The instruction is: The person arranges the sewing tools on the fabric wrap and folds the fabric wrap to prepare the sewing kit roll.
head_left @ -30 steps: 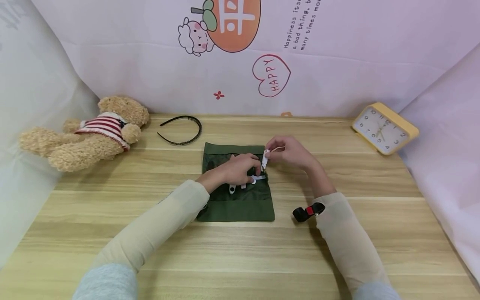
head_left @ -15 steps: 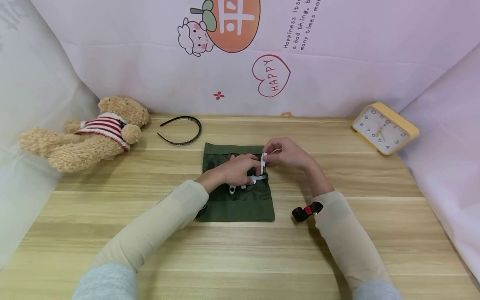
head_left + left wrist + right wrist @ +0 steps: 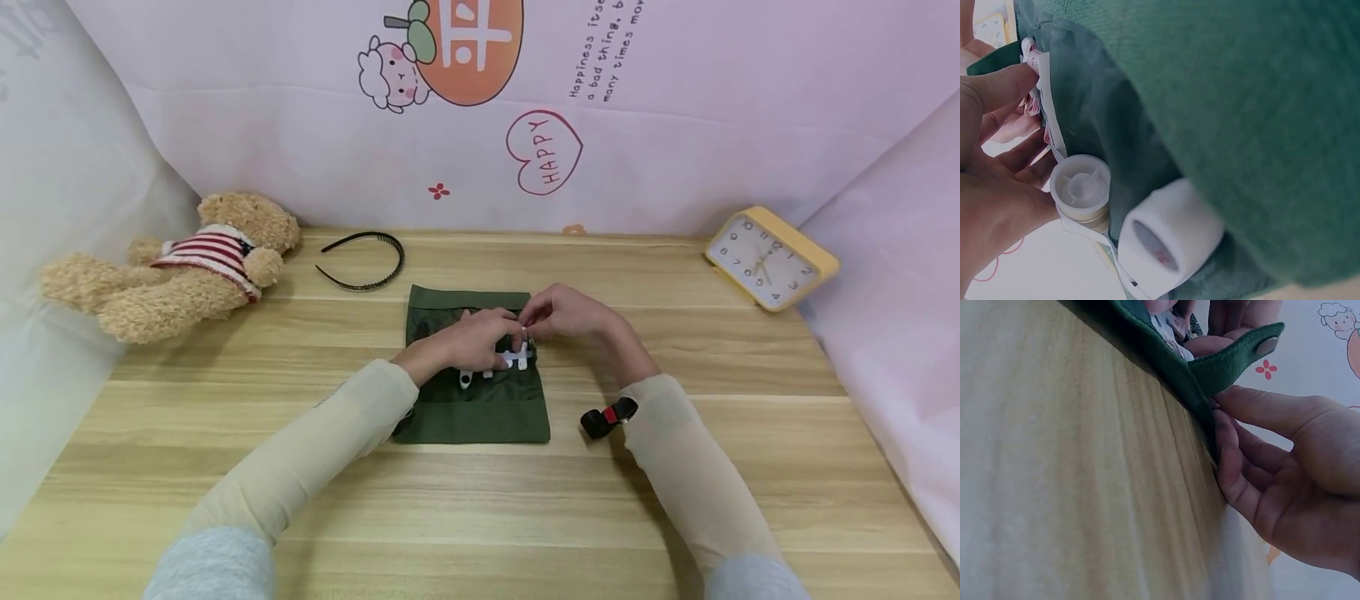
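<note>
A dark green fabric pouch point(image 3: 472, 423) lies unfolded on the wooden table. Across it runs a white elastic strap point(image 3: 1055, 125) with white items under it. My left hand point(image 3: 468, 340) reaches over the pouch, its curled fingers gripping the strap near its right end. At the pouch's right edge, my right hand point(image 3: 570, 312) pinches the upper end of a slim white packet point(image 3: 522, 357), which crosses the strap. Red print shows on folded white strips point(image 3: 1032, 62) in the left wrist view. A white-capped cylinder point(image 3: 1080, 186) and a white roll point(image 3: 1169, 237) sit along the strap.
A green tab point(image 3: 534, 343) with a metal snap sticks out at the pouch's right edge. A teddy bear point(image 3: 198, 258) lies at the back left, beside a black headband point(image 3: 397, 260). At the back right stands a yellow clock point(image 3: 772, 257).
My right hand has moved down and slightly left, bringing the white packet from above the strap to across it. The left hand has stayed in place.
</note>
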A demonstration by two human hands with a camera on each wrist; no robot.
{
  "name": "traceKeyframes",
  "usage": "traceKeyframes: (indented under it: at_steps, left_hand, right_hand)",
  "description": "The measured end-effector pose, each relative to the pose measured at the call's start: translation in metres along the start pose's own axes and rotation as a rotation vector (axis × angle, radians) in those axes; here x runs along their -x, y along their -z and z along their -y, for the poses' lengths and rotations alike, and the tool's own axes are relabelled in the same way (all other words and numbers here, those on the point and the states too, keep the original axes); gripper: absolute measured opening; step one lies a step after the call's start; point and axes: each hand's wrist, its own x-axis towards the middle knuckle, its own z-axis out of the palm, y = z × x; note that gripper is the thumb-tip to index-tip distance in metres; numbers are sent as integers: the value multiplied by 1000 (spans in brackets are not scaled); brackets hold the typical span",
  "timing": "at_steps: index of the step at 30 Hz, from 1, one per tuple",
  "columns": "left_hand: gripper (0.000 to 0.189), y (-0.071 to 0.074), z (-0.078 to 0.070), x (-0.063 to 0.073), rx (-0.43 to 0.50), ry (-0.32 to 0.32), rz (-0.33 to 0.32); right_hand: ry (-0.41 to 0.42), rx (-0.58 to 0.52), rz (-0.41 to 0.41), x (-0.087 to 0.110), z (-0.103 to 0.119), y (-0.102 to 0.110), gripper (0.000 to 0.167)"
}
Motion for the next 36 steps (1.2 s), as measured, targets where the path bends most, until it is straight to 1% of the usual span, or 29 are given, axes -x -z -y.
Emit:
traceKeyframes:
  at_steps: [4,11,15,18,19,22,24,26,30,33,36]
  left_hand:
    - [17,-1,0,-1,-5,6,0]
    - [16,-1,-1,-3,-13,1,15]
    - [18,3,2,-2,58,-17,34]
    - [22,10,5,1,110,-36,32]
    - [23,13,7,3,110,-43,26]
    - [27,22,11,8,95,-53,-8]
    - [28,27,16,14,87,-49,-36]
    - [30,31,23,19,77,-44,-72]
    - [35,37,43,30,55,-19,-135]
    - [35,38,57,37,32,-3,-184]
    - [31,40,67,45,-11,20,-253]
  right_hand:
    - [15,14,33,0,2,1,17]
    - [2,21,66,1,6,2,19]
    - [11,23,58,3,7,1,18]
    - [6,23,20,7,7,1,19]
    - [2,28,-1,9,7,1,19]
    - [-1,43,-69,16,7,5,21]
    - [14,50,-93,22,6,7,22]
    - [46,55,-101,28,5,9,22]
    - [98,66,-75,40,4,8,19]
    - [101,81,-50,49,5,4,15]
    - [92,77,-28,57,6,-3,14]
